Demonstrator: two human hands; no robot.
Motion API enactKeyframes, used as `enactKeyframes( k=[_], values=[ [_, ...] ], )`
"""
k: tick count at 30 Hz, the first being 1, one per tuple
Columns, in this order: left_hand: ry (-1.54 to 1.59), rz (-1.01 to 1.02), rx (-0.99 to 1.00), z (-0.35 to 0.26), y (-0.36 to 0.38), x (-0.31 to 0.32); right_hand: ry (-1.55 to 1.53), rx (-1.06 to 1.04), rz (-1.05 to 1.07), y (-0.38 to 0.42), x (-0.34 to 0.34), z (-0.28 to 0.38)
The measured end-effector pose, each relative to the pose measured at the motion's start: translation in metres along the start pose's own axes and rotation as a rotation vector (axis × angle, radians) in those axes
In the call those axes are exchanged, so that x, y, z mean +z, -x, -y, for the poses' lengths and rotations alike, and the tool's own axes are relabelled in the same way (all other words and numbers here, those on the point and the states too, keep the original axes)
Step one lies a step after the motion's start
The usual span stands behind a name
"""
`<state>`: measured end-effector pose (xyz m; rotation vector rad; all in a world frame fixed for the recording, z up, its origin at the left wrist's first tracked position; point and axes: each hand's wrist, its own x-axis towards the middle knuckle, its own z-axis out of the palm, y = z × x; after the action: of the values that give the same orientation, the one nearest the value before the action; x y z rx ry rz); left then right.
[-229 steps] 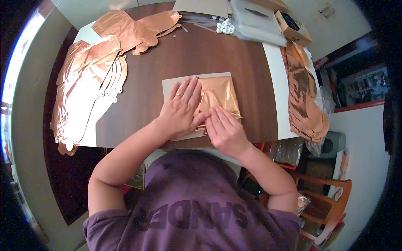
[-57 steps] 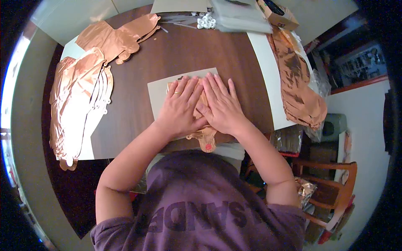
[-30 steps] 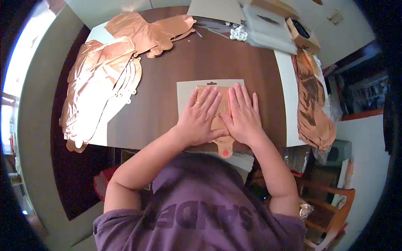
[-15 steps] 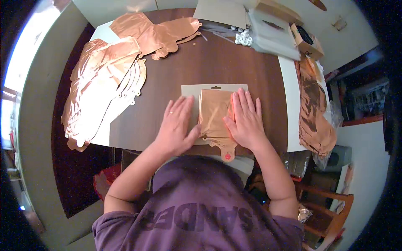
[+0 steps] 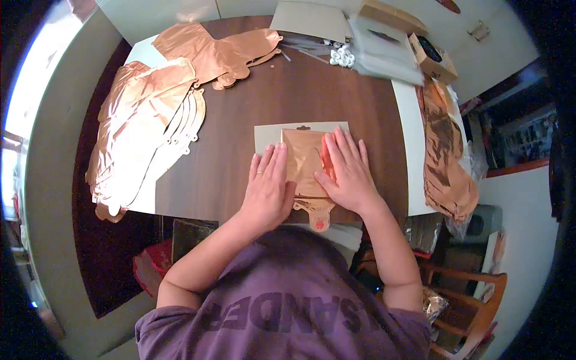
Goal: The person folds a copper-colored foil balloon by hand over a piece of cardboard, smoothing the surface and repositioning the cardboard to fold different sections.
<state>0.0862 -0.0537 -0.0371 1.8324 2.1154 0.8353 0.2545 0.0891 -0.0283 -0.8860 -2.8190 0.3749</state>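
Note:
A folded rose-gold foil balloon (image 5: pixel 303 161) lies on a grey backing card (image 5: pixel 266 138) with a hang hole at its top edge. The balloon's tail tab, bearing a red mark, sticks out toward my body past the card. My left hand (image 5: pixel 268 187) rests flat along the balloon's left edge, fingers straight and pointing away from me. On the opposite side, my right hand (image 5: pixel 349 174) lies flat over the right edge, thumb on the foil, fingers extended. Both hands are open and grip nothing. The foil under my palms is hidden.
Flat foil balloons (image 5: pixel 141 114) are piled at the left, with more foil (image 5: pixel 219 51) behind. At the back are grey cards (image 5: pixel 309 21), straws, white rings (image 5: pixel 342 57), clear plastic bags (image 5: pixel 381 48) and a small box (image 5: pixel 432 57). More foil (image 5: pixel 447 162) hangs at right.
My left hand has moved right, from beside the foil onto its left edge. My right hand stays on the right edge. The whole view has shifted slightly.

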Motion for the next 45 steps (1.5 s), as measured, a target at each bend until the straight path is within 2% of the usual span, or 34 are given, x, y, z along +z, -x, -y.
enactKeyframes(
  k=[6, 15, 18, 24, 27, 33, 37, 40, 42, 44, 45],
  values=[
    [-0.09, -0.05, 0.023, 0.003, 0.0, 0.006, -0.076, 0.06, -0.056, -0.006, 0.004, 0.004],
    [0.02, -0.085, -0.05, 0.009, -0.001, 0.001, 0.133, 0.094, -0.045, -0.007, 0.016, 0.015],
    [0.007, -0.081, 0.024, 0.015, -0.004, -0.002, 0.122, 0.108, -0.031, -0.008, 0.015, 0.016],
    [-0.013, 0.065, 0.226, 0.015, -0.027, -0.013, 0.127, 0.131, 0.005, -0.009, 0.013, 0.02],
    [-0.187, 0.063, 0.298, 0.007, -0.036, -0.004, 0.134, 0.132, 0.016, -0.009, 0.013, 0.019],
    [-0.312, 0.119, 0.255, 0.022, -0.04, 0.004, 0.123, 0.096, -0.036, -0.007, 0.018, 0.013],
    [-0.067, 0.198, 0.193, 0.031, -0.046, -0.011, 0.104, 0.102, -0.035, -0.008, 0.016, 0.014],
    [0.866, 0.074, -0.152, 0.047, -0.047, -0.03, 0.086, 0.12, -0.007, -0.008, 0.013, 0.016],
    [0.809, 0.045, -0.166, 0.059, -0.043, -0.043, 0.064, 0.127, 0.015, -0.009, 0.009, 0.016],
    [0.783, 0.037, -0.207, 0.064, -0.036, -0.047, -0.084, 0.108, -0.01, -0.009, 0.009, 0.01],
    [0.663, 0.034, -0.139, 0.064, -0.031, -0.048, -0.158, 0.103, -0.021, -0.008, 0.009, 0.004]
  ],
)
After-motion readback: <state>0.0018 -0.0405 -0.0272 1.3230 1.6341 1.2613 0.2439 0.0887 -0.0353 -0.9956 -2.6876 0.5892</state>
